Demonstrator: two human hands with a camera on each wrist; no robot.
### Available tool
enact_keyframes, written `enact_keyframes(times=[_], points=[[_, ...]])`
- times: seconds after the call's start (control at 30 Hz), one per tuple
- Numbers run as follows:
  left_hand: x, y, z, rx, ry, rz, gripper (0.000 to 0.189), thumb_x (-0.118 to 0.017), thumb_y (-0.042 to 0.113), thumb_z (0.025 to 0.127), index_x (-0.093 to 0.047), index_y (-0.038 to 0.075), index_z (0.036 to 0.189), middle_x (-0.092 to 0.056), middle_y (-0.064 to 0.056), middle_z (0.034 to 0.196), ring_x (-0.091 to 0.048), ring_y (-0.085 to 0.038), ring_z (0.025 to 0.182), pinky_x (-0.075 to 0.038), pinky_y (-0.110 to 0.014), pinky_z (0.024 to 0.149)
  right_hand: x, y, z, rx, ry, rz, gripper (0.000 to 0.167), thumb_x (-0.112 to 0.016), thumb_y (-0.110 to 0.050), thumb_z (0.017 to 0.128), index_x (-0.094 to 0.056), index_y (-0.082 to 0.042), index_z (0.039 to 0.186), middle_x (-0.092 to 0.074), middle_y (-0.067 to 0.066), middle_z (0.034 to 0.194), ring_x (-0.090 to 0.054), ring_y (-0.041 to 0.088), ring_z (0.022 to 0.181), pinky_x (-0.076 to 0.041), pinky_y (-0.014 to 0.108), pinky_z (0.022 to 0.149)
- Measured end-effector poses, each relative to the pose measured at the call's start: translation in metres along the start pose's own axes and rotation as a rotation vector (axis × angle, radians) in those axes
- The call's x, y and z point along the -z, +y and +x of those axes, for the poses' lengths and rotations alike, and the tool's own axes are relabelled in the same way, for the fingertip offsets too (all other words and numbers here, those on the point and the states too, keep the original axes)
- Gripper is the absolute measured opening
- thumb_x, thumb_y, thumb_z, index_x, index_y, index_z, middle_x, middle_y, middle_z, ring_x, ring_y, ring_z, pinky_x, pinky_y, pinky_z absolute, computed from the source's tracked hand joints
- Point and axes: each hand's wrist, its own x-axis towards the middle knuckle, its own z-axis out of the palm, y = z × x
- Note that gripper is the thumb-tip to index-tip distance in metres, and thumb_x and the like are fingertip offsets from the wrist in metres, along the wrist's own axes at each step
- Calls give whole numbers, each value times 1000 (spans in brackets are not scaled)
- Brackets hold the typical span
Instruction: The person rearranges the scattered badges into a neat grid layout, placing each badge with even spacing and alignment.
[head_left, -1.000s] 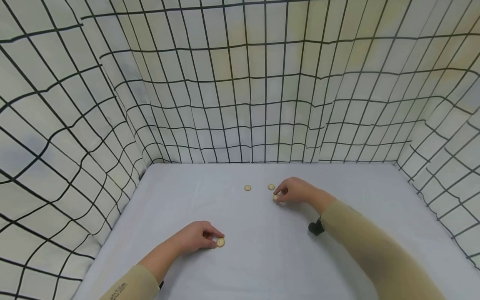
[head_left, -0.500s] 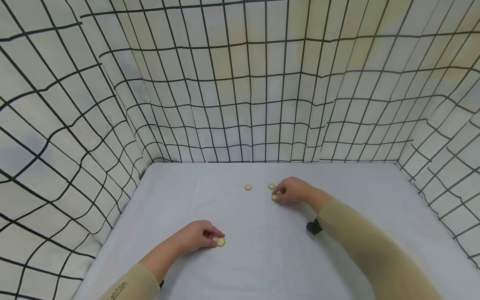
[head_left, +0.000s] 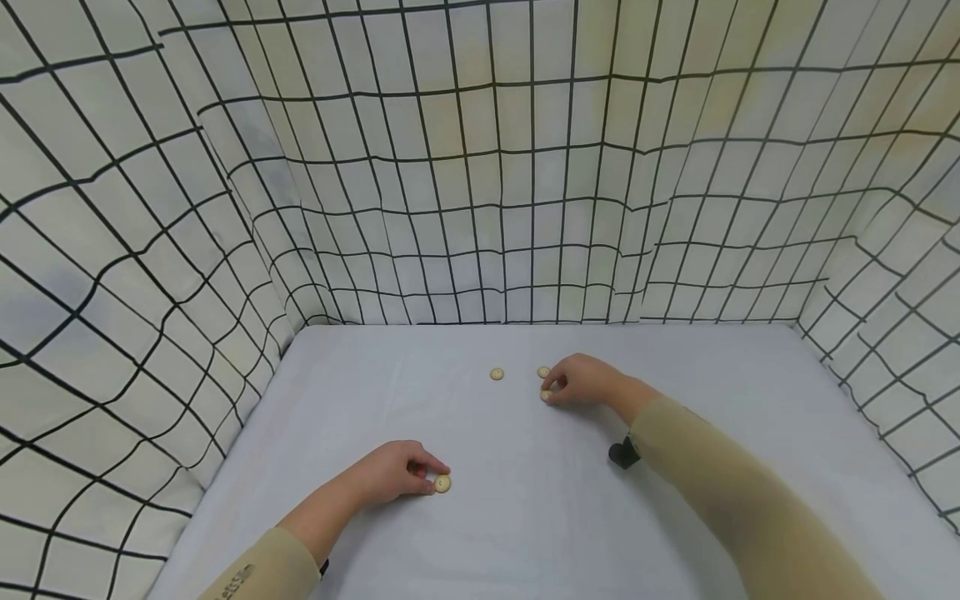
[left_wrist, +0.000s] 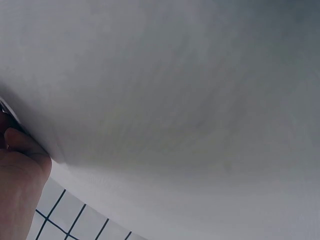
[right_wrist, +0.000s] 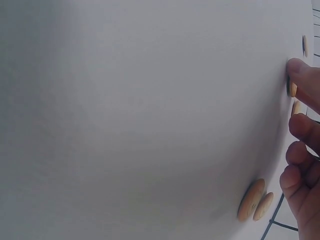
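Note:
In the head view my left hand (head_left: 393, 473) pinches a cream, round wooden disc (head_left: 442, 483) between thumb and forefinger, low on the white tabletop. Small dark marks show on its face. My right hand (head_left: 581, 380), farther off, pinches a similar disc (head_left: 547, 395) by its edge. Just beyond that one lies another disc (head_left: 543, 372), partly overlapped by the fingers. In the right wrist view, the pinched disc (right_wrist: 293, 88) is at the thumb tip. The left wrist view shows only part of the left hand (left_wrist: 22, 165); its disc is hidden.
A loose disc (head_left: 497, 374) lies left of the right hand. In the right wrist view, a large disc (right_wrist: 251, 200) and a smaller-looking one (right_wrist: 263, 206) lie by the curled fingers. White walls with a black grid (head_left: 480, 208) surround the white table (head_left: 495, 542).
My right hand has slid slightly left with its disc, coming under the disc behind it. The left hand and its disc have stayed nearly still.

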Motion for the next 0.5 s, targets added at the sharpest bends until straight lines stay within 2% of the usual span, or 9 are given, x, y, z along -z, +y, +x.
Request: enact_keyframes(times=[0.5], points=[[0,0,1,10,-7,2,22,-80,16,84,-78,24,104,-56,4,82,-51,-16,79,-43,-28,68,-2,2,2,15,12,-6,23,-79,-33,86,-77,-26,107,-60,-3,82,-52,15,81,-42,32,70]])
